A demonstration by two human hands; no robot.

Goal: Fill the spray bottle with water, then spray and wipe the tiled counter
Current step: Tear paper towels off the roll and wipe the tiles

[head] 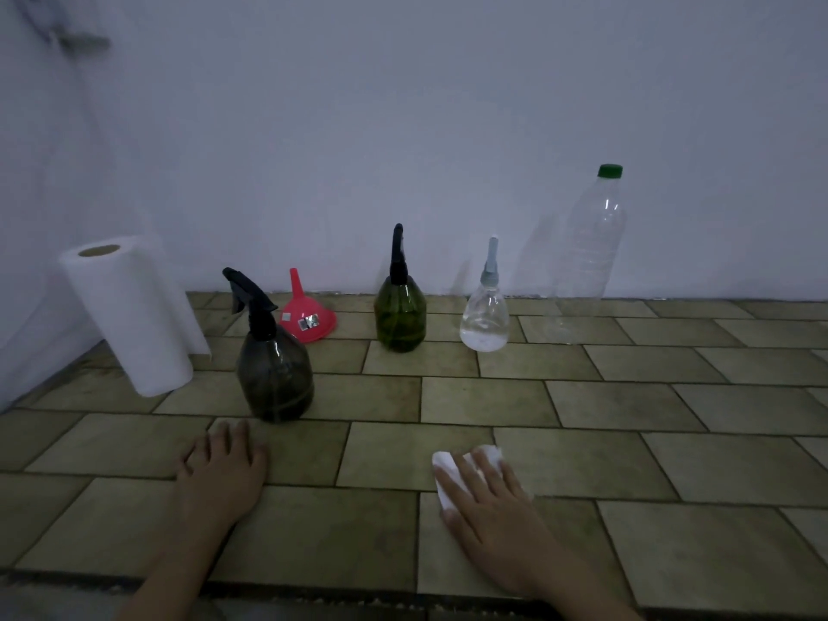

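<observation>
Two hands lie flat on the tiled tabletop (pixel 582 459), forearms reaching in from six o'clock. Left hand (pixel 222 475), at about seven o'clock, rests palm down with its fingers (pixel 228 441) straight and loosely spread, holding nothing. Right hand (pixel 488 499), at about five o'clock, presses a white paper towel piece (pixel 448 475) onto a tile, fingers straight over it and not curled round it.

Near edge of the tabletop runs along the bottom, a wall meets it at the back, and another wall closes the left side. Bare tiles stretch wide toward three o'clock.

Counted left to right: one paper towel roll (pixel 130 316) upright at nine o'clock; one dark smoky spray bottle (pixel 274 374) just beyond the left hand, apart from it; one red funnel (pixel 307 318) mouth-down behind it; one green spray bottle (pixel 400 313) near twelve o'clock; one small clear spray bottle (pixel 485 318), seemingly with a little water, though the dim light leaves that uncertain; one tall clear bottle (pixel 591 244) with a green cap at two o'clock.
</observation>
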